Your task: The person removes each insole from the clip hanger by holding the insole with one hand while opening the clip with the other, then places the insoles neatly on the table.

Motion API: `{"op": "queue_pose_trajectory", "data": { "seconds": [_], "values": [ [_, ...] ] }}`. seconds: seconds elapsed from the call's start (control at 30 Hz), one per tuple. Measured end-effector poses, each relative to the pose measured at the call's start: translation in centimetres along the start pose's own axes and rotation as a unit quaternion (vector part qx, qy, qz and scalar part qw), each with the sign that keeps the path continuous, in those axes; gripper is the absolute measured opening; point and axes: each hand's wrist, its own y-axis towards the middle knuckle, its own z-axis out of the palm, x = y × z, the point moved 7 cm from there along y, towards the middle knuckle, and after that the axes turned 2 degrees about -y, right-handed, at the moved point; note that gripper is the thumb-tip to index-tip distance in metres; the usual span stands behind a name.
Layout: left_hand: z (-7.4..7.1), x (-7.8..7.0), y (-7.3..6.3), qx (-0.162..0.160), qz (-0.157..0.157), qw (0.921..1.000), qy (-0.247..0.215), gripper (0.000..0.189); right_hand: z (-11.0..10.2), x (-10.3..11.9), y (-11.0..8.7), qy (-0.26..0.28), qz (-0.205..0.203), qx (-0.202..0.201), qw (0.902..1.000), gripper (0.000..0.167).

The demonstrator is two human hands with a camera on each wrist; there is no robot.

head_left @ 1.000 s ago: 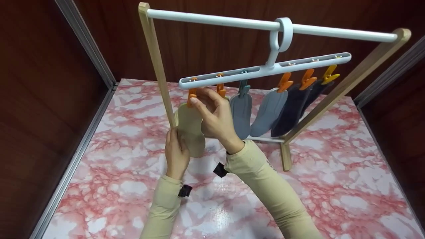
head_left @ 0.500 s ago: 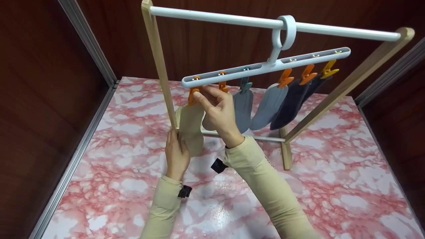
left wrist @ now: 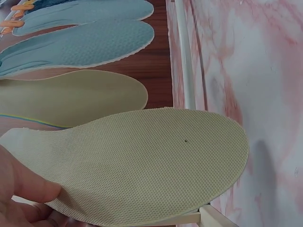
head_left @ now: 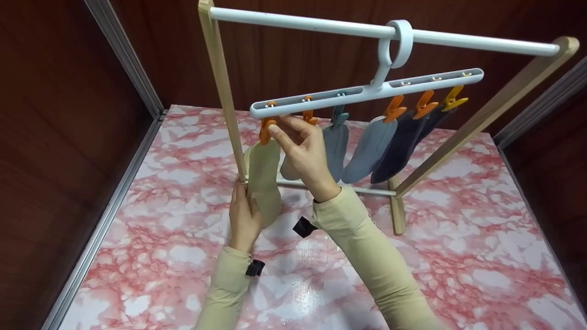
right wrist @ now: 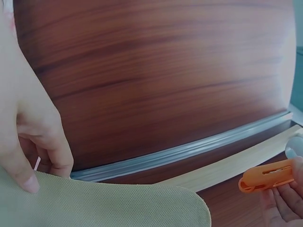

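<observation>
My left hand holds a beige insole by its edge, thumb on the face; its mesh surface fills the left wrist view. With my right hand I pinch an orange clothes peg at the left end of a white hanger. In the right wrist view, a small gap shows between the peg and the rounded end of the insole. Behind my right hand hangs another beige insole, partly hidden in the head view.
Grey-blue insoles and dark insoles hang from pegs further right. The hanger hooks over the white top rail of a wooden-legged rack. Below lies a pink-and-white marbled surface, with brown panels around it.
My left hand and the held insole have moved slightly down. The hanger's left end has shifted a little up and right in view, with my right hand still at the same peg.
</observation>
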Motion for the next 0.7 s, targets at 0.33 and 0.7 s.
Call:
{"op": "queue_pose_trajectory", "data": {
  "seconds": [0.33, 0.7],
  "values": [
    [-0.1, 0.4, -0.3, 0.004, -0.010, 0.9999, 0.007, 0.021, 0.1, -0.5, 0.3, -0.011, 0.018, 0.016, 0.9996, 0.035],
    [-0.2, 1.5, -0.8, 0.040, -0.056, 0.9974, -0.018, 0.017, 0.6, -0.7, 0.5, 0.011, 0.029, 0.036, 0.9989, 0.040]
  ]
}}
